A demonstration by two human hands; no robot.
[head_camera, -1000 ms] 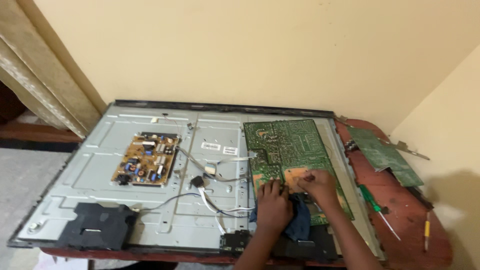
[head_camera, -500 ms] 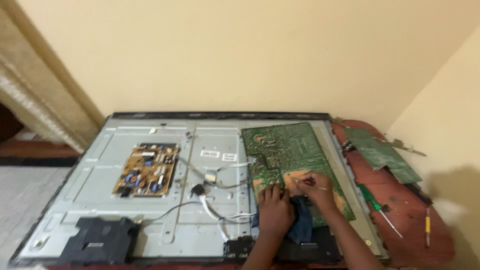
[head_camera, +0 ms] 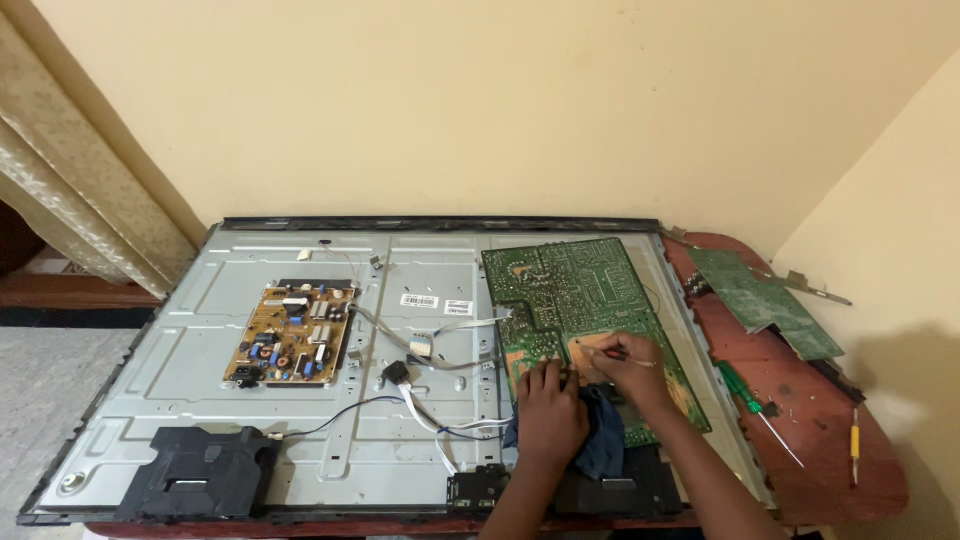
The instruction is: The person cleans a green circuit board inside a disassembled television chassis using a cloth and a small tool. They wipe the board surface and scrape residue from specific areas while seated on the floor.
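A large green circuit board (head_camera: 570, 285) lies solder side up on the right part of an opened flat screen's metal back panel (head_camera: 210, 330). My right hand (head_camera: 625, 362) rests on the board's near end, pinching a thin red-tipped tool (head_camera: 612, 353) against it. Beside it, my left hand (head_camera: 548, 400) presses down on the board's near edge and on a dark blue cloth (head_camera: 603, 440) under my wrists. Whether the left fingers grip anything is hidden.
A yellow-brown circuit board (head_camera: 292, 333) is mounted at the panel's left, with loose cables (head_camera: 425, 395) and black speaker boxes (head_camera: 205, 470) near the front. On the red-brown table (head_camera: 815, 440) to the right lie another green board (head_camera: 765, 300), a green screwdriver (head_camera: 745, 392) and a yellow-handled tool (head_camera: 854, 440).
Both hands stay on the green board's near end, with only small shifts. The camera view has tilted slightly.
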